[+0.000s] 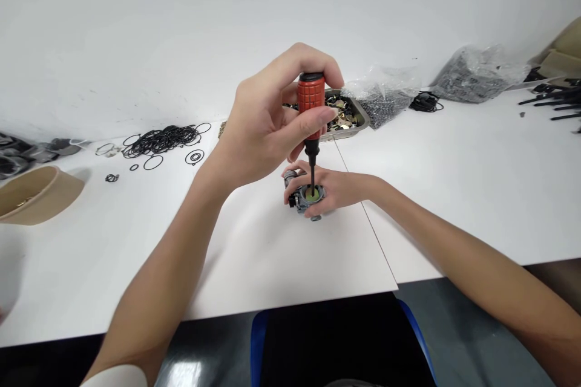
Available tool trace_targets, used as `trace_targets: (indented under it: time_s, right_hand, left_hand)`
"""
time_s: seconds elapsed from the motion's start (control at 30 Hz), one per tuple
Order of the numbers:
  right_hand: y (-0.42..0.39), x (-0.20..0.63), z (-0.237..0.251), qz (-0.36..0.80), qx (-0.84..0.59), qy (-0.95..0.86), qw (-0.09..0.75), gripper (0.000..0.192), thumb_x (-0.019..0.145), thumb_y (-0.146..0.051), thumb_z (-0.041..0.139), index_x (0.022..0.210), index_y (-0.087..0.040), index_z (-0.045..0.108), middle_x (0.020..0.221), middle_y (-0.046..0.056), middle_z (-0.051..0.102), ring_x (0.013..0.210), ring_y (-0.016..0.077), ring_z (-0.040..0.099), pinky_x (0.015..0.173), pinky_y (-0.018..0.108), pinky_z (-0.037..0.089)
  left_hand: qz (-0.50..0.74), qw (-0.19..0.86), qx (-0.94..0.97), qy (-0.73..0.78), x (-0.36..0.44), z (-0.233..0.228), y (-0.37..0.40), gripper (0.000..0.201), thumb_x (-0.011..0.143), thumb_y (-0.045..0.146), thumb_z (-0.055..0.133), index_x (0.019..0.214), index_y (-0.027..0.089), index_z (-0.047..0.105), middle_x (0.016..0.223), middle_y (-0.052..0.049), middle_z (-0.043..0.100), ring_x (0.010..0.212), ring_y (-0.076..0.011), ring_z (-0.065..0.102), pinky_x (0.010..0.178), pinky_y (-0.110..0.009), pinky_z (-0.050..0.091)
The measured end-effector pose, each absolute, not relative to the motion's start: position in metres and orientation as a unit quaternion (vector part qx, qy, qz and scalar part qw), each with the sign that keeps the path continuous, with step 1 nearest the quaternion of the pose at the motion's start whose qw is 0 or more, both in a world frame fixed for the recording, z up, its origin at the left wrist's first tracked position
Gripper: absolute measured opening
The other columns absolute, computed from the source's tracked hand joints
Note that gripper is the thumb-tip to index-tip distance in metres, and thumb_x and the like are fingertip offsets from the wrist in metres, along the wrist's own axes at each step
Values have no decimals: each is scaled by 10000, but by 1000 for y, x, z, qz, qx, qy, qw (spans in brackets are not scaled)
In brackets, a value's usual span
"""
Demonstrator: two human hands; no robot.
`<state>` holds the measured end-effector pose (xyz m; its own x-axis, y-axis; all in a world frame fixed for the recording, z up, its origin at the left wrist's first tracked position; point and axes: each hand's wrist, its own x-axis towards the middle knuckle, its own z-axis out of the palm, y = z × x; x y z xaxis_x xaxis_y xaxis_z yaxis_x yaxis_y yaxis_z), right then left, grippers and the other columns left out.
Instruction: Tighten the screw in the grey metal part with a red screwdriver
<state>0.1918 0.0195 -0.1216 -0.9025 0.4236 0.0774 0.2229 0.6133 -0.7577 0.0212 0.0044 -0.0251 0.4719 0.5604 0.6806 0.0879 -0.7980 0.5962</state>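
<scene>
My left hand [267,124] grips the red handle of a screwdriver [311,103], held upright with its black shaft pointing down. The tip rests in the middle of a small grey metal part [305,199] with a round yellowish insert on top. My right hand [338,188] wraps around that part from the right and holds it down on the white table [272,254]. The part's lower side is hidden by my fingers.
A metal tray [358,113] of small brass pieces stands behind my hands. Two clear bags of dark small parts [385,97] [476,75] lie at the back right. Black rubber rings [163,140] are scattered at the back left, and a tan bowl [39,193] sits at the left.
</scene>
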Motion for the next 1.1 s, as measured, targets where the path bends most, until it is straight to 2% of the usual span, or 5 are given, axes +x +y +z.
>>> trace_targets:
  time_s: [0.27, 0.43, 0.6, 0.83, 1.1]
  right_hand:
    - [19, 192, -122, 407, -181, -887, 125, 375, 758, -235, 728, 1117, -315, 656, 1326, 31, 376, 1297, 227, 382, 1130, 386, 349]
    - [18, 192, -122, 419, -187, -879, 128, 402, 751, -225, 731, 1134, -312, 648, 1345, 30, 380, 1308, 225, 393, 1121, 377, 362]
    - [19, 196, -117, 471, -198, -845, 158, 728, 673, -328, 815, 1331, -297, 505, 1394, 54, 428, 1259, 226, 469, 1057, 360, 418]
    - [23, 195, -114, 495, -218, -805, 242, 298, 695, -380, 797, 923, -201, 723, 1320, 85, 570, 1187, 259, 547, 983, 399, 430]
    - [26, 194, -121, 505, -208, -779, 307, 186, 707, -356, 787, 741, -185, 724, 1176, 91, 664, 1079, 249, 613, 955, 419, 440]
  left_hand:
    - [476, 232, 824, 203, 18, -21, 5, 205, 815, 252, 684, 1009, 227, 626, 786, -29, 560, 646, -138, 645, 386, -189, 433]
    - [493, 236, 822, 159, 15, -15, 2, 196, 855, 211, 640, 1036, 139, 619, 745, -28, 507, 649, -124, 617, 367, -201, 456]
    - [512, 190, 820, 172, 12, -6, -4, 172, 842, 111, 639, 1012, 110, 616, 767, -24, 523, 647, -113, 626, 373, -211, 487]
    - [514, 157, 810, 233, 4, 3, -11, 187, 867, 217, 636, 1034, 133, 623, 1001, -77, 594, 690, -152, 640, 419, -293, 568]
    - [523, 138, 810, 225, 4, 4, -11, 192, 858, 200, 645, 1034, 128, 616, 1056, -75, 586, 698, -143, 645, 414, -277, 573]
